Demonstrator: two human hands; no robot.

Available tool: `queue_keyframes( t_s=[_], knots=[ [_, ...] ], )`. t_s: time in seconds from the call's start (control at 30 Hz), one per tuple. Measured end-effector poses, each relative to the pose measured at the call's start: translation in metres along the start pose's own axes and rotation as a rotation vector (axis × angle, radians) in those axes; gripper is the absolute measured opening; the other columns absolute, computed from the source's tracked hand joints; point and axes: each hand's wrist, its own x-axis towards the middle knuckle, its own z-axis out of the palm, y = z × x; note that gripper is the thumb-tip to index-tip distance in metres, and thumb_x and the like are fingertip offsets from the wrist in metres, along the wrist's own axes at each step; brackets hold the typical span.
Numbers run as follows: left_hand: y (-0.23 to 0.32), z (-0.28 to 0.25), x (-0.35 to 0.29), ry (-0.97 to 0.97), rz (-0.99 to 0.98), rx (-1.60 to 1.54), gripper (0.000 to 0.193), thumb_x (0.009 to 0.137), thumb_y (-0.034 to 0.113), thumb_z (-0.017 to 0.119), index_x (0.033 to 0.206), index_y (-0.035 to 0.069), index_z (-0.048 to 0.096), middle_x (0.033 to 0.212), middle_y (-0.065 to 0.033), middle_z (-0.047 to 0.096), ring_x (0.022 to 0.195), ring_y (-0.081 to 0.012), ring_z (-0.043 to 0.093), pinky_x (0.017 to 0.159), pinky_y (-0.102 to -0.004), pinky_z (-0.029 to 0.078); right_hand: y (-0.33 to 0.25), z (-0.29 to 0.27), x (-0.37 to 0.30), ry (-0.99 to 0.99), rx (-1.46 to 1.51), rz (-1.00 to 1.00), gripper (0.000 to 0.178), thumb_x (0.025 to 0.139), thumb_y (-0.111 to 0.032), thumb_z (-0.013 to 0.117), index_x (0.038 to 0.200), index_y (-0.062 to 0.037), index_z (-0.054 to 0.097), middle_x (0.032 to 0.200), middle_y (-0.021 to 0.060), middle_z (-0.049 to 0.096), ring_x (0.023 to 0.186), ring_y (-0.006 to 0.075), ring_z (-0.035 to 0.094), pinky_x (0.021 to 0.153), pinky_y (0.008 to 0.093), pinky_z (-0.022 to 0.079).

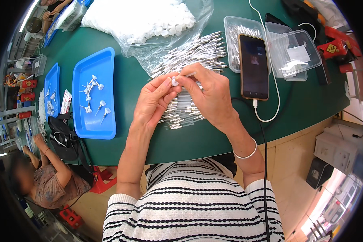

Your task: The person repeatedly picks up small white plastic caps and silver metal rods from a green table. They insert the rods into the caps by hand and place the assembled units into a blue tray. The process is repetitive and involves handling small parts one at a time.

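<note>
Over the middle of the table, my left hand (150, 99) is closed, pinching a small round white plastic cap (174, 81) between thumb and fingertips. My right hand (210, 93) is closed too, its thumb and fingertips meeting the same cap. A thin pale rod (191, 74) sticks out by the right fingers; whether it joins the cap is hidden. Beneath and beyond both hands lie heaps of slender clear-and-metal rods (203, 51). To the left, a blue tray (80, 121) carries several white caps with thin stems (103, 103).
A clear plastic bag of white caps (165, 26) spreads at the back. On the right are a phone (254, 66) with a white cable, a clear box of rods (232, 26) and clear lids (296, 52). A second blue tray (54, 74) and another person (54, 179) are at far left.
</note>
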Motion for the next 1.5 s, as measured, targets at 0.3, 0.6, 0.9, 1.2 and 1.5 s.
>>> queue_keyframes(
  t_s=[0.3, 0.6, 0.9, 1.2, 1.5],
  knots=[
    [-0.001, 0.0, -0.001, 0.009, 0.049, 0.052, 0.027, 0.09, 0.01, 0.061, 0.112, -0.006, 0.061, 0.097, -0.012, 0.067, 0.084, -0.0149, 0.068, 0.07, -0.018, 0.058, 0.001, 0.001, 0.0, -0.007, -0.019, -0.047, 0.009, 0.082, -0.008, 0.066, 0.084, -0.0051, 0.058, 0.07, 0.0082, 0.062, 0.061, 0.0244, 0.061, 0.053, 0.0332, 0.048],
    [-0.001, 0.004, -0.002, 0.044, 0.079, 0.103, 0.025, 0.09, 0.01, 0.063, 0.109, -0.005, 0.062, 0.097, -0.0117, 0.067, 0.084, -0.0146, 0.067, 0.073, -0.0194, 0.057, 0.002, 0.0, 0.0, -0.012, 0.061, 0.051, 0.006, 0.081, -0.007, 0.066, 0.084, -0.0051, 0.061, 0.068, 0.0086, 0.062, 0.058, 0.022, 0.061, 0.052, 0.0304, 0.047],
    [0.001, 0.004, -0.004, 0.039, 0.074, 0.081, 0.025, 0.088, 0.011, 0.065, 0.109, -0.003, 0.063, 0.097, -0.0114, 0.067, 0.085, -0.0153, 0.067, 0.074, -0.0205, 0.056, 0.003, 0.002, 0.001, 0.019, 0.197, 0.12, 0.006, 0.08, -0.004, 0.069, 0.085, -0.0032, 0.065, 0.072, 0.007, 0.064, 0.06, 0.0139, 0.061, 0.053, 0.0257, 0.047],
    [0.0, 0.001, -0.004, 0.041, 0.097, 0.068, 0.025, 0.087, 0.009, 0.066, 0.109, -0.003, 0.062, 0.099, -0.0116, 0.067, 0.087, -0.0164, 0.066, 0.078, -0.0228, 0.055, -0.002, 0.003, 0.001, -0.06, 0.344, 0.251, 0.006, 0.081, -0.001, 0.068, 0.086, 0.0001, 0.065, 0.078, 0.0065, 0.065, 0.069, 0.0122, 0.065, 0.062, 0.024, 0.052],
    [0.002, 0.009, -0.01, 0.028, 0.287, 0.183, 0.032, 0.085, 0.002, 0.067, 0.115, -0.004, 0.059, 0.105, -0.0117, 0.066, 0.096, -0.0151, 0.063, 0.087, -0.0268, 0.051, -0.004, -0.015, 0.007, -0.207, 0.347, 0.369, 0.012, 0.084, -0.003, 0.065, 0.095, 0.0022, 0.066, 0.084, 0.0082, 0.069, 0.072, 0.0111, 0.065, 0.067, 0.0246, 0.053]
  ],
)
